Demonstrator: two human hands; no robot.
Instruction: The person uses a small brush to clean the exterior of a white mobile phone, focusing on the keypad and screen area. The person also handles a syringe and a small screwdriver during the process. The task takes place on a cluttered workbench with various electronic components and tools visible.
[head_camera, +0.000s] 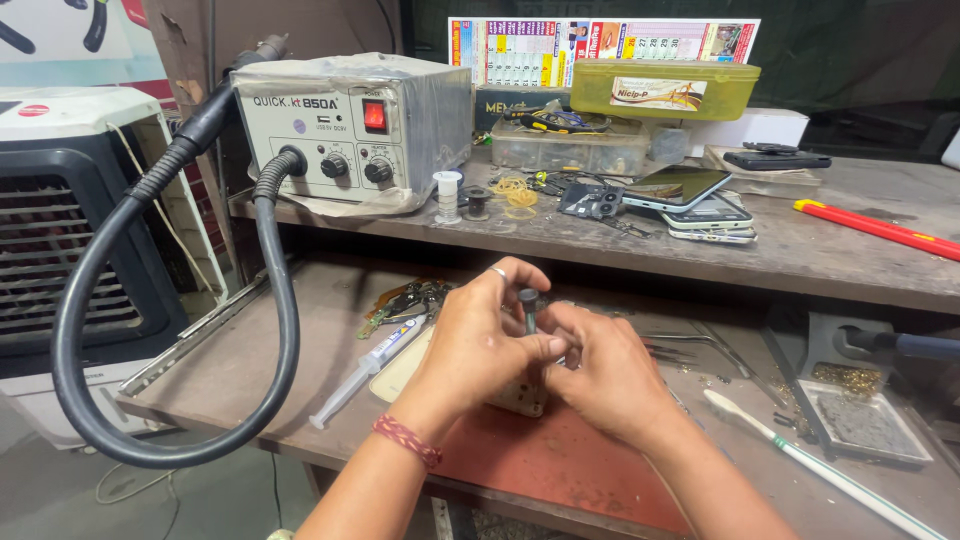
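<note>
1. We are holding both hands together over the lower bench (250, 370); the left hand (475, 345) and right hand (600, 375) are touching.
2. Our fingers are pinching a small dark screwdriver handle (528, 305), standing upright between the hands; both are clamped on it.
3. A pale flat device (520, 398) is lying just beneath our hands, mostly hidden.
4. A syringe (365, 368) is lying at nine o'clock from the hands.
5. A grey hot-air station (350, 130) with a black hose (120, 300) is sitting at eleven o'clock.
6. Stacked phones (700, 205) are resting at one o'clock on the upper shelf.
</note>
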